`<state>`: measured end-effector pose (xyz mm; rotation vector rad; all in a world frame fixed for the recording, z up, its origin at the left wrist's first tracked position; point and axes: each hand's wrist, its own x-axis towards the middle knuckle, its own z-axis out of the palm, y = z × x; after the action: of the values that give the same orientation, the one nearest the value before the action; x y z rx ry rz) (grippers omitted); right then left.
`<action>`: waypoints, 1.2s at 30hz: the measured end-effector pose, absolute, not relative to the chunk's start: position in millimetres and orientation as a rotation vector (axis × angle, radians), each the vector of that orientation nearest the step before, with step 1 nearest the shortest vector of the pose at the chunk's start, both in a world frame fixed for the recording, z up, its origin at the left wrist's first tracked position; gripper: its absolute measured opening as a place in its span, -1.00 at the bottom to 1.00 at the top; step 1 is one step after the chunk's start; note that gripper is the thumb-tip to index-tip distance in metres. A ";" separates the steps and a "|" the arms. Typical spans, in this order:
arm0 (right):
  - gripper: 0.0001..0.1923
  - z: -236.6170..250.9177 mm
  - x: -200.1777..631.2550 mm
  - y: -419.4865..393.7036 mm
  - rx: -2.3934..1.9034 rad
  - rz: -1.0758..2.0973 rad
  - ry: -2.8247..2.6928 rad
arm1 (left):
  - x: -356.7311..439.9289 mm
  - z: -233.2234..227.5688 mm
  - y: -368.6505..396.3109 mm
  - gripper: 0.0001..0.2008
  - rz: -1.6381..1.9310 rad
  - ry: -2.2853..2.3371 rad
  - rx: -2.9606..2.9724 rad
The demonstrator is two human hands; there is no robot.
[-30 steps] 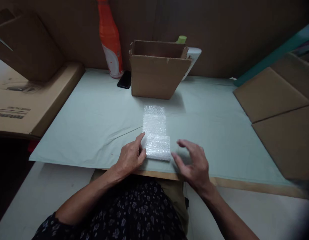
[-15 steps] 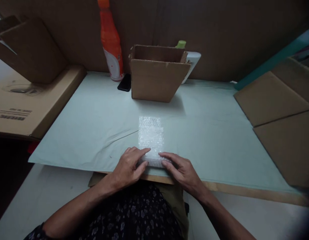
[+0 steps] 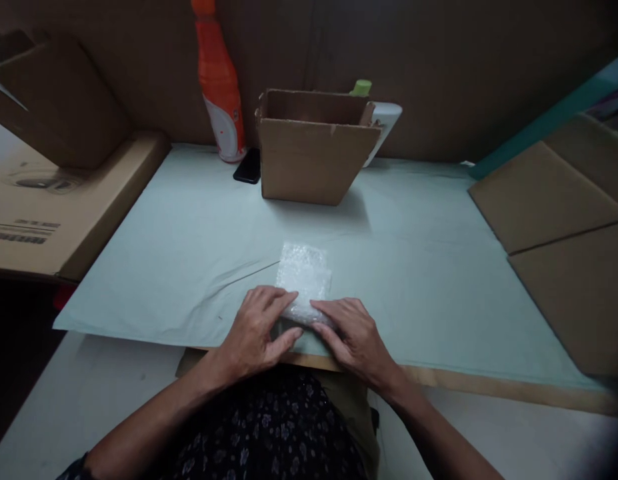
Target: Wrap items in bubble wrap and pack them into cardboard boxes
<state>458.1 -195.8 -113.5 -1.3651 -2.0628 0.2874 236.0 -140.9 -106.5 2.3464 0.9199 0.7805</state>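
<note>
Both the left hand [image 3: 256,330] and right hand [image 3: 353,337] press flat, fingers together, on the near end of the bubble wrap [image 3: 303,277], part rolled at the table's [image 3: 189,233] six o'clock edge, a short flat length left toward the box [image 3: 311,157] at twelve.

Packing station, open carton [image 3: 316,147], flattened cardboard [image 3: 553,200], paper-covered table [image 3: 413,267]
</note>
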 end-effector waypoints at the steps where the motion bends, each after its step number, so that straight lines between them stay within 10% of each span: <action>1: -0.71 -111.6 459.1 -196.3 -1.377 0.361 -2.036 | 233.6 -105.1 -142.7 -0.58 0.752 0.870 2.327; 12: -0.61 -115.0 452.1 -186.1 -1.450 0.053 -2.236 | 247.3 -116.4 -109.9 -0.57 0.671 1.291 2.225; 23: -0.69 -105.5 437.3 -175.4 -1.476 0.792 -1.626 | 250.9 -121.1 -144.0 -0.13 0.917 0.981 1.082; 28: -0.41 -99.2 448.4 -172.8 -1.340 1.173 -1.458 | 259.9 -117.8 -141.6 -0.04 0.922 0.906 1.080; 36: -0.68 -89.5 473.0 -155.0 -1.380 1.319 -1.433 | 262.0 -70.8 -66.3 -0.30 1.025 1.012 1.895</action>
<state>473.0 -155.0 -89.5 -1.3798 -1.4334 1.3186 262.0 -66.3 -70.8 1.8945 1.0115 1.0250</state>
